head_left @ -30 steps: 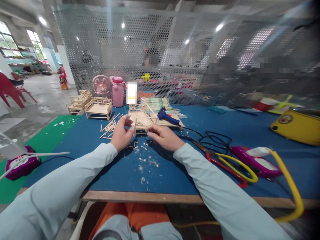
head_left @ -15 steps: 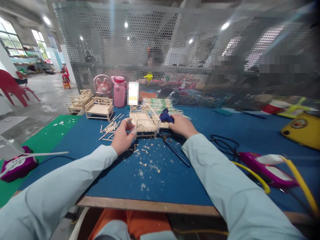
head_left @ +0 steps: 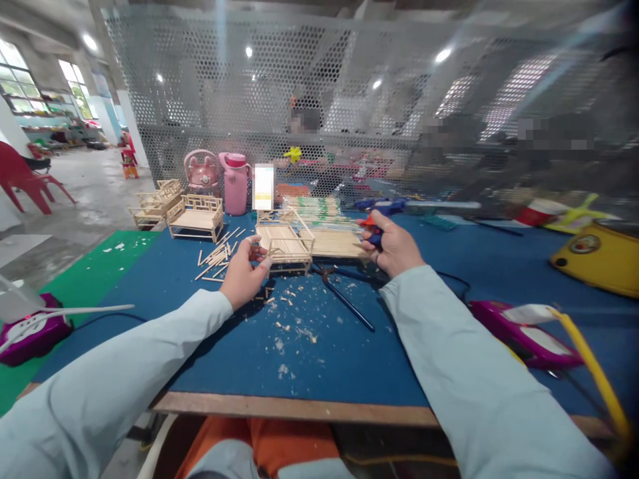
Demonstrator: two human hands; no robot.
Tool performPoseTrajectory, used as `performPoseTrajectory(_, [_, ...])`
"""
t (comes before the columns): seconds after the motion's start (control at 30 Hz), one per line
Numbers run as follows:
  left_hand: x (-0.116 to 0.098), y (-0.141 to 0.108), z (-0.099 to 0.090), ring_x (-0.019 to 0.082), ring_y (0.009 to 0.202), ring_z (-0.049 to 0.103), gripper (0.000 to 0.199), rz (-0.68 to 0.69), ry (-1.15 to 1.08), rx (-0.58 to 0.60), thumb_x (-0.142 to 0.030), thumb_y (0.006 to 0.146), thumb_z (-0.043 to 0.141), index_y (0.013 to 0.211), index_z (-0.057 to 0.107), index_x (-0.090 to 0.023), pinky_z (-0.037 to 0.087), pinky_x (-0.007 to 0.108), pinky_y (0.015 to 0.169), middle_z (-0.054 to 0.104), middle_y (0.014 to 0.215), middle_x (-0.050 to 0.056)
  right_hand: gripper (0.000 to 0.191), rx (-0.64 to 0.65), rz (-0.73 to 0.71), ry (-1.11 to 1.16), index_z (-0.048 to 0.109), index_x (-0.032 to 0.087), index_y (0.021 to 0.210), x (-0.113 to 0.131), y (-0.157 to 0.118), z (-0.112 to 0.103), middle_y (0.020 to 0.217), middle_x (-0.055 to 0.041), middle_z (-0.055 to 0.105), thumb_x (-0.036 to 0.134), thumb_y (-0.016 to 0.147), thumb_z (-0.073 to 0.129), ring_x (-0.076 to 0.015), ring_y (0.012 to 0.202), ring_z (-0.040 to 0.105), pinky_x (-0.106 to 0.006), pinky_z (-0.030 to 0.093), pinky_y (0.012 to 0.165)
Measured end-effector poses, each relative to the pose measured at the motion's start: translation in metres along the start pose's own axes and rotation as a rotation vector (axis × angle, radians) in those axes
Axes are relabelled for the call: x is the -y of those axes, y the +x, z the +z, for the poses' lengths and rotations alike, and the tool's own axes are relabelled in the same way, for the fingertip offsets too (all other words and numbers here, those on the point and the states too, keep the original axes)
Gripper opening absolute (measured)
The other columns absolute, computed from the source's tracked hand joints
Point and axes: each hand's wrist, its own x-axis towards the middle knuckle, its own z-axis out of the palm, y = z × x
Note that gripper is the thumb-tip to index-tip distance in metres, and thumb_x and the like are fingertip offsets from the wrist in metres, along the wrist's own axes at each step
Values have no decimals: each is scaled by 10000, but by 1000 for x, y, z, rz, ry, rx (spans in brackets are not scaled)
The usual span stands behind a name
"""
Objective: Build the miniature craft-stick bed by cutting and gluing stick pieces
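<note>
A small frame of light wooden sticks (head_left: 288, 247), shaped like a little bed, stands on the blue table. My left hand (head_left: 245, 271) grips its left side between thumb and fingers. To the right of the frame lies a flat panel of sticks (head_left: 337, 243). At the right end of that panel my right hand (head_left: 397, 245) is closed around a blue tool with an orange tip (head_left: 371, 229), which looks like a glue gun; the fingers hide part of it. Dark-handled pliers (head_left: 348, 301) lie open in front of the panel.
Loose sticks (head_left: 218, 254) and two finished-looking stick frames (head_left: 196, 216) are at the left. Behind stand a pink bottle (head_left: 235, 185), a phone (head_left: 263, 187) and a mesh screen (head_left: 210, 86). A purple power strip (head_left: 524, 336) with cables lies at the right.
My right hand has moved right, away from the frame, with the blue tool, uncovering the flat panel. The tool's orange part now shows. My left hand stays at the frame.
</note>
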Motion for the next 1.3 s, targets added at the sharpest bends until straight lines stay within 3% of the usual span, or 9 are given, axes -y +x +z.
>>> performPoseTrajectory(0.07, [0,0,0,105,750,528,428,0,-2,1,-155,746,565,1146,413,-146,455,246,647,552,907,52,302,74,5,150,534,196,707,13,-17,-4,547,17,471,497,732,534,-83,427,372,-207,280,359])
performPoseTrajectory(0.17, [1,-1,0,104,739,529,428,-7,-26,12,-167,737,576,1136,420,-152,456,244,635,554,900,48,310,229,-47,57,568,198,772,26,-47,-5,485,31,471,505,735,555,-89,390,361,-221,249,347])
performPoseTrajectory(0.27, [2,-1,0,95,709,523,427,-12,-28,18,-154,724,586,1120,425,-156,453,241,631,555,892,42,352,410,-120,-35,555,200,801,30,-73,0,471,37,479,543,720,571,-113,419,413,-246,296,397])
performPoseTrajectory(0.4, [2,-1,-1,95,707,528,428,-2,-1,32,-143,729,575,1127,419,-146,454,251,651,564,901,46,444,520,-157,-110,556,194,765,31,-88,8,480,22,490,628,766,460,-116,426,416,-276,345,465])
performPoseTrajectory(0.6, [3,-1,-1,98,711,540,414,-3,-23,13,-134,718,579,1107,439,-147,449,254,671,570,864,34,432,512,-136,-98,571,194,842,27,-90,8,621,-21,598,610,744,514,-112,417,433,-278,368,445])
performPoseTrajectory(0.77, [2,-2,-1,86,684,530,402,-6,-29,1,-118,711,576,1091,448,-151,454,256,676,560,822,16,436,541,-207,-192,584,178,768,20,-87,6,732,-52,653,608,755,512,-94,414,453,-268,386,451])
performPoseTrajectory(1.1, [-1,-2,-1,81,660,520,401,-19,-11,6,-101,711,573,1091,453,-143,457,238,635,560,833,21,408,515,-367,-320,536,184,802,10,-87,12,698,-15,603,573,834,415,-93,436,450,-266,392,495])
performPoseTrajectory(1.3, [-1,-2,-2,85,662,522,403,-13,-8,5,-98,701,581,1084,463,-146,447,238,640,559,829,17,361,494,-457,-479,561,189,800,0,-86,15,547,24,513,481,884,365,-119,484,474,-275,403,579])
